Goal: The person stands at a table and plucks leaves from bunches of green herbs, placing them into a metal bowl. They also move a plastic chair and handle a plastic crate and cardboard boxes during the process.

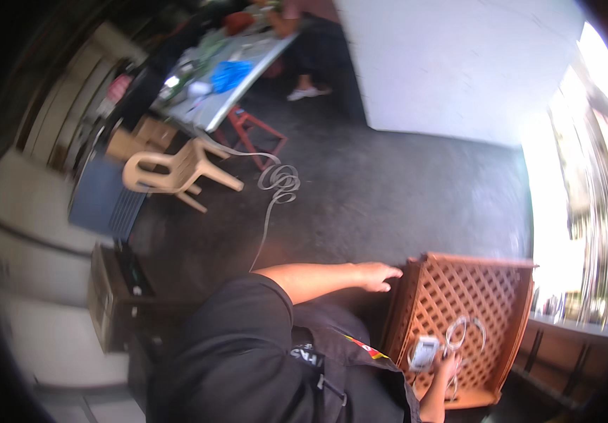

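My left hand (pixel 380 276) is stretched out, fingers apart and holding nothing, with its tips near the upper left corner of a brown lattice rack (pixel 473 280), apparently plastic. Over the rack's lower part, my right hand (pixel 447 365) is closed around a looped white cable (pixel 457 332). Just left of that hand is a small white device (pixel 424 353) with a greyish face, seen against the lattice. Some blur hides how the fingers grip the cable and whether it joins the device.
A beige plastic chair (pixel 177 172) stands left, beside a cluttered table (pixel 253 79) on red legs (pixel 253 129). A coiled flat cable (pixel 281 182) lies on the dark floor (pixel 356 201). Another person's foot (pixel 306 91) shows beyond. A white panel (pixel 452 69) stands at upper right.
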A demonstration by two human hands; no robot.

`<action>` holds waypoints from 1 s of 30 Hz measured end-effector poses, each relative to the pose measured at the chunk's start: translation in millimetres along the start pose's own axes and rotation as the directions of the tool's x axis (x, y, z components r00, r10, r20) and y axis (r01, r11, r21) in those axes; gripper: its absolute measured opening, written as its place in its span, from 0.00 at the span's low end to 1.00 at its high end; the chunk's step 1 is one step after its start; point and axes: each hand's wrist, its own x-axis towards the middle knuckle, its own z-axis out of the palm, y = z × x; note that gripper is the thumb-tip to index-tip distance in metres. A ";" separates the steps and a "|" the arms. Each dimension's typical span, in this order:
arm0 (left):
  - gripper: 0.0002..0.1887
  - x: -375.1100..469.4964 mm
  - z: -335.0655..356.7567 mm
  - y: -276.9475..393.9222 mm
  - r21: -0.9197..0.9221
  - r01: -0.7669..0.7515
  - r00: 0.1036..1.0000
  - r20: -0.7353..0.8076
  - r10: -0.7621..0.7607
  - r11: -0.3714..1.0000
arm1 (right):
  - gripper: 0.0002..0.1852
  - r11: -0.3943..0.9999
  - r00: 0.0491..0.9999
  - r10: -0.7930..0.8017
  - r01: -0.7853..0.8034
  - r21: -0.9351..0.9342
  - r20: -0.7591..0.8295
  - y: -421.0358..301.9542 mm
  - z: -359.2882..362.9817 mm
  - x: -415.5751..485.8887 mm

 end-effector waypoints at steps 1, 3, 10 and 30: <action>0.29 -44.8 -4.1 -23.4 -0.006 0.136 0.990 -0.037 -0.136 0.991 | 0.40 0.998 0.999 0.053 -0.053 -0.042 -0.001 8.2 6.7 -0.9; 0.27 -130.4 6.6 -95.9 -0.046 0.386 0.908 -0.161 -0.388 0.921 | 0.42 0.990 0.995 0.102 -0.102 -0.102 -0.010 24.8 21.6 11.2; 0.20 -434.2 125.8 -246.5 -0.767 0.526 -0.060 -0.465 -0.884 0.368 | 0.34 0.985 0.999 -0.033 0.038 -0.165 0.033 -82.4 -27.5 44.4; 0.17 -669.7 169.9 -484.5 -0.901 -0.311 -0.204 -0.249 -0.947 0.304 | 0.28 0.240 0.264 -0.513 0.958 -0.159 0.817 -692.2 139.1 -132.6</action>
